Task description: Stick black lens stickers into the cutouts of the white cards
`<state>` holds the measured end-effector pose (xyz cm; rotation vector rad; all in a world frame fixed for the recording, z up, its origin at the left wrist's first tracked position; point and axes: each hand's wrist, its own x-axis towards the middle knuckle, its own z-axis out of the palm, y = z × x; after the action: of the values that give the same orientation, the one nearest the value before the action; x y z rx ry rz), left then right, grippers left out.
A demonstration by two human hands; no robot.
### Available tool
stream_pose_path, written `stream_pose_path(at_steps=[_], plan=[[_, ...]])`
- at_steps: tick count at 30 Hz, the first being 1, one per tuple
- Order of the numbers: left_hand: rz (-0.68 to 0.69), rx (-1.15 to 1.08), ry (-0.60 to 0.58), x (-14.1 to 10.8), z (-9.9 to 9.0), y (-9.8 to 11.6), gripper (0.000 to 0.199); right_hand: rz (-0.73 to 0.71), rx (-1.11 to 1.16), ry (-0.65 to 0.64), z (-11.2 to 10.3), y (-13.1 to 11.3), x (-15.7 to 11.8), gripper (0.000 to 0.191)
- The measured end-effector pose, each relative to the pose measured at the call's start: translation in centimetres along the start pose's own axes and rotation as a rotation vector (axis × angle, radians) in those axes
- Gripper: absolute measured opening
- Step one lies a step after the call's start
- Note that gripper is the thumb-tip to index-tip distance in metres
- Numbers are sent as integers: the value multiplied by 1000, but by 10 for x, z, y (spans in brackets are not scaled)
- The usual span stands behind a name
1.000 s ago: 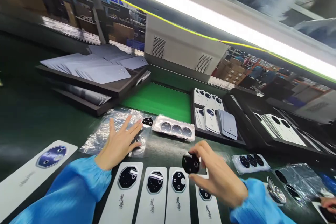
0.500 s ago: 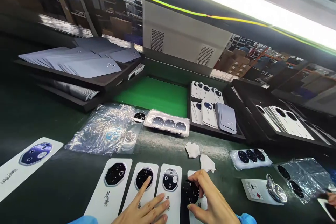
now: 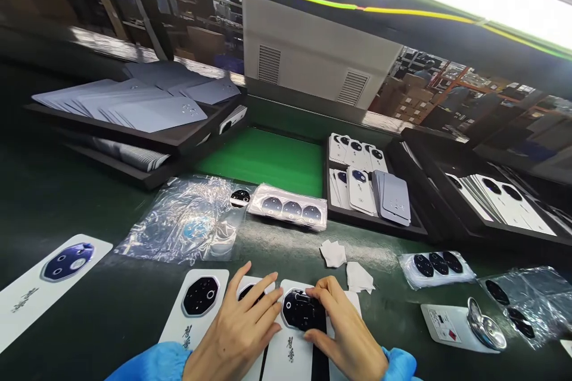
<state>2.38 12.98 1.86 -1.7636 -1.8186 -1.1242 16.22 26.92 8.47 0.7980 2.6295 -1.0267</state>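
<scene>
I see my right hand (image 3: 346,333) pinching a black camera module (image 3: 298,311) by its right edge, thumb below and fingers above, and it sits on the cut-out of a white back cover (image 3: 292,350) near the bottom edge of the view. My left hand (image 3: 239,333) lies flat with fingers spread, pressing on the neighbour cover (image 3: 250,292) and touching the left border of the module. One more white cover (image 3: 196,309) lies just left of my hands, its black octagon lens part already in place.

The room for moving is narrow here: the covers lie side by side with only thin dark gaps. Ahead of the hands the dark green belt (image 3: 89,303) is more open, with two small crumpled white wipes (image 3: 333,253) near my right fingers. To the left a wrinkled, shiny plastic bag (image 3: 187,226) lies flat. Behind it a clear pack (image 3: 290,212) holds three glossy modules, and a similar pack (image 3: 435,265) is to the right. A black tray (image 3: 370,223) with stacked matte covers stands farther back, its edge well apart from my hands. A shiny metal disc (image 3: 485,324) rests on a white card at the right.
</scene>
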Motion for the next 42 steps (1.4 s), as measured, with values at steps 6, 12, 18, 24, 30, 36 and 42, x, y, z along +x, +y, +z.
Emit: stream_pose_path(at_steps=[6, 12, 18, 24, 30, 36, 42], plan=[[36, 35, 5, -5, 8, -3, 26, -38, -22, -33, 6, -5, 11, 58], [28, 39, -7, -9, 8, -5, 20, -63, -41, -14, 10, -3, 14, 56], [6, 27, -30, -8, 8, -4, 21, -72, -38, -10, 11, -3, 14, 55], [2, 24, -18, -4, 5, -3, 23, -75, -52, -10, 10, -1, 14, 55], [9, 38, -24, 0, 2, -2, 27, -131, -58, 25, 14, 1, 12, 54], [42, 75, -53, 1, -2, -6, 23, -144, -61, 37, 17, 3, 12, 54], [84, 124, -101, -5, 0, -9, 25, -130, -73, 23, 15, 2, 13, 53]])
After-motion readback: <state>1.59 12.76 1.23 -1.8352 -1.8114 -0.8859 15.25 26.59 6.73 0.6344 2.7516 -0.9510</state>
